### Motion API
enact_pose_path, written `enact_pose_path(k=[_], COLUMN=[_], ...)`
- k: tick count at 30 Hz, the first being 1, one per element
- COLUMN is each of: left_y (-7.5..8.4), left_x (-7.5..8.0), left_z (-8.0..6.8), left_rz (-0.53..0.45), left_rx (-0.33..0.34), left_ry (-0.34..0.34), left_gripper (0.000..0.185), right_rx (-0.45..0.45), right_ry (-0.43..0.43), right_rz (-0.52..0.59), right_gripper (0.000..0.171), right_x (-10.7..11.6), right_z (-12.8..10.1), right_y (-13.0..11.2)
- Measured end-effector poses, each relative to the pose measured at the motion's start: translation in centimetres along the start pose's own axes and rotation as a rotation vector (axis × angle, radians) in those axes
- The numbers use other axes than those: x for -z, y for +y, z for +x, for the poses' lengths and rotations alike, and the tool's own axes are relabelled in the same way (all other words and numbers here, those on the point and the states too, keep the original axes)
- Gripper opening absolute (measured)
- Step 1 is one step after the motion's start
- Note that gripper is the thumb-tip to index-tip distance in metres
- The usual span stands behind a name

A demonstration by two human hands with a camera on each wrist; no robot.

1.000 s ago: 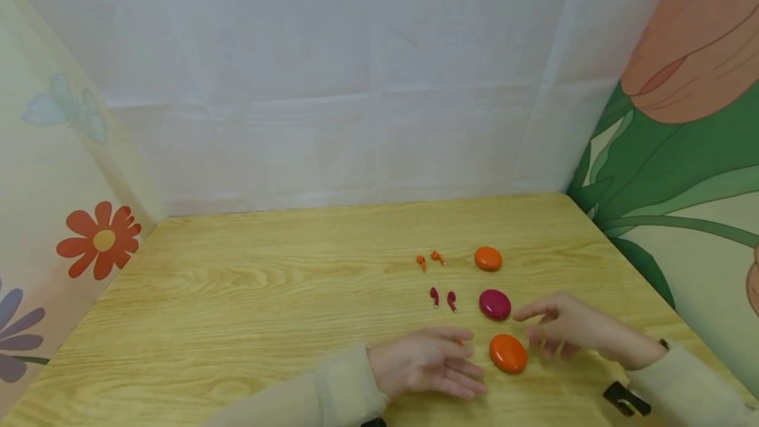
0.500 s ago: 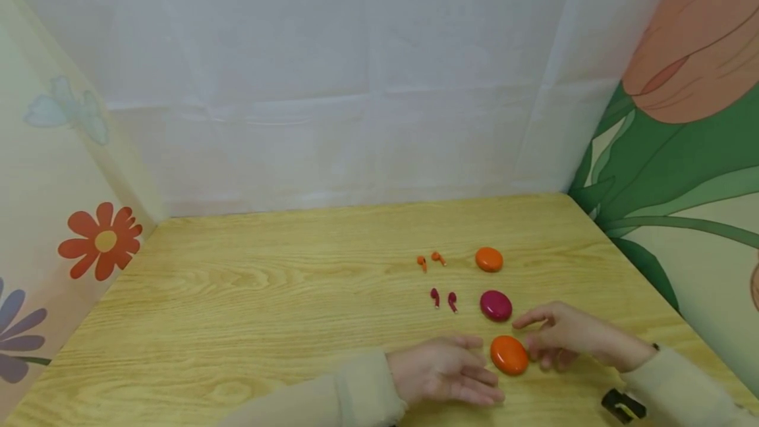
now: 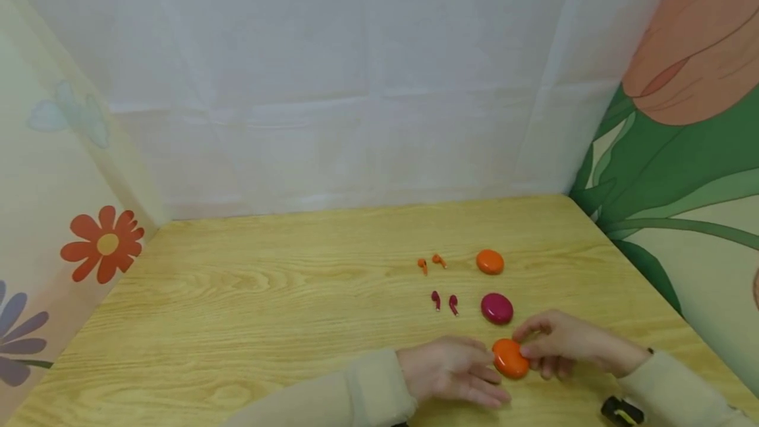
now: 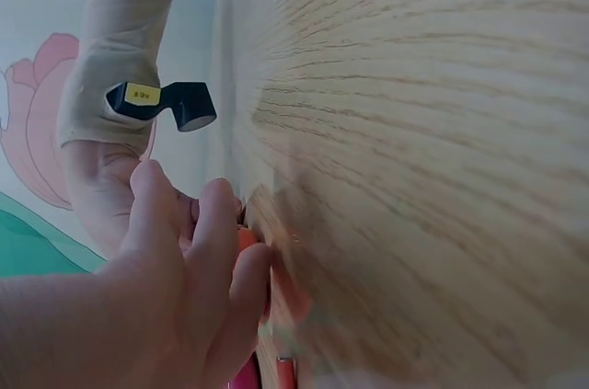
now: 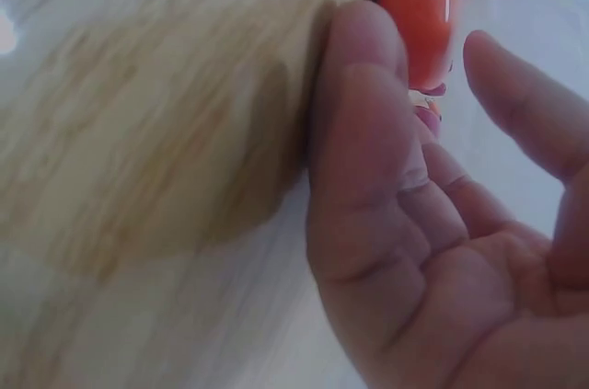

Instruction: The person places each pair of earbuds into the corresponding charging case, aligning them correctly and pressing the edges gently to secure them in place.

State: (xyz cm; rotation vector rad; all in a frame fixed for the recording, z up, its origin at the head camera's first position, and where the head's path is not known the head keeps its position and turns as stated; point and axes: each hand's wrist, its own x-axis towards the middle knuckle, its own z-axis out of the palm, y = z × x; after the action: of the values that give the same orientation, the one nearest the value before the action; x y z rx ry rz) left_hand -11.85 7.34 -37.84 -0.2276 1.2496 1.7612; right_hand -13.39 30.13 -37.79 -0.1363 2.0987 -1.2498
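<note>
Fingertips of my right hand (image 3: 557,342) curl against the right side of the near orange earbud case (image 3: 510,358), thumb above it, while my left hand (image 3: 456,371) lies flat with relaxed fingers touching its left edge. I see the case resting on the wooden table (image 3: 267,295), near its front right. Farther off lie a magenta case (image 3: 497,308) and a smaller orange case (image 3: 489,261), with magenta earbuds (image 3: 444,301) and orange earbuds (image 3: 430,262) to their left.

I see beige sleeves on both arms, and a black clip (image 3: 619,409) with a yellow label at the right wrist.
</note>
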Motion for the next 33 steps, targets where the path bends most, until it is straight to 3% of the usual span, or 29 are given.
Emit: enact_pose_path(k=[8,16,23,29,33], left_y=[-0.1,0.0,-0.6,-0.8,-0.7], left_x=[-0.4,-0.6,-0.7,-0.6,-0.2], left_z=[0.3,0.1,-0.8,-2.0,-2.4], left_rz=[0.013,0.002,0.064,0.161,0.178], left_rx=[0.044,0.059,-0.067,-0.183,-0.234], left_ry=[-0.010,-0.003,0.017,0.089,0.090], left_gripper=[0.043,0.038,0.033,0.019,0.017], right_rx=[-0.039,0.007,0.107,0.227,0.263], right_ry=[0.016,-0.019,-0.078,-0.163,-0.168], right_rz=[-0.030,-0.012,0.026,0.055,0.030], right_gripper=[0.024,0.015,0.016,0.021,0.023], right_x=[-0.3,-0.5,-0.7,-0.6,-0.6], right_z=[0.1,0.2,0.1,0.0,0.0], right_y=[0.1,-0.1,-0.5,-1.3,-2.3])
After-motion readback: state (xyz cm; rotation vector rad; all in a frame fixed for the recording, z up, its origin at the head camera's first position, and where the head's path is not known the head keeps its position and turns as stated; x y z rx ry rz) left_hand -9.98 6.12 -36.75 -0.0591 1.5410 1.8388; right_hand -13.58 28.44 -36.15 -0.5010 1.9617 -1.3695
